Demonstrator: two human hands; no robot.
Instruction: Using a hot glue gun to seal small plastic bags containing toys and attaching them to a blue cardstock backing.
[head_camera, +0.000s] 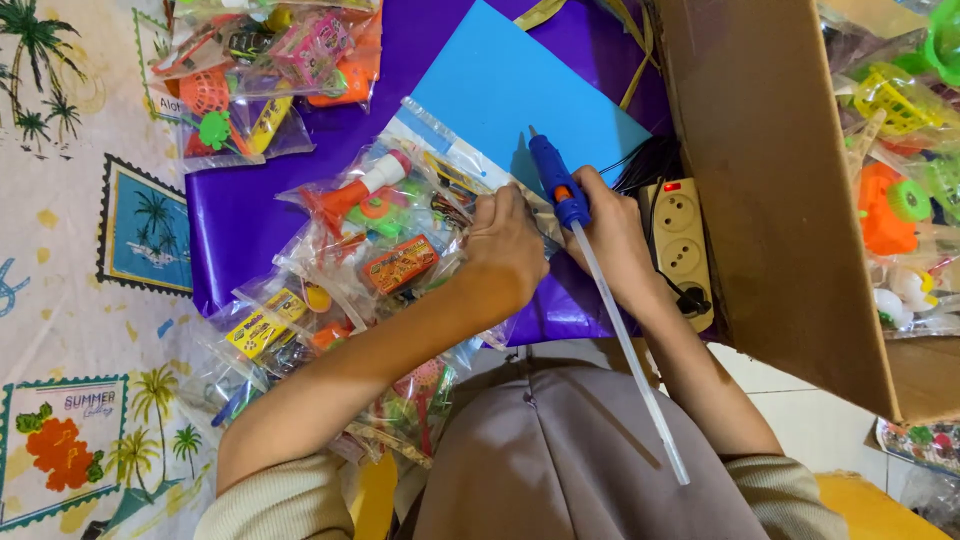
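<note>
A cream power strip (682, 250) with a lit red switch lay just right of the right hand, black cord plugged in at its near end. Beyond it, further right, a large cardboard box (780, 180) stood open, filled with bagged plastic toys (900, 150) in green, orange and yellow. A purple sheet (240, 215) spread out beneath and to the left of the left hand. Well away to the far upper left sat another clear bag of toys (260, 70), pink and orange among them. Further left still, a cloth (70, 300) printed with palm trees and stamp pictures covered the floor.
</note>
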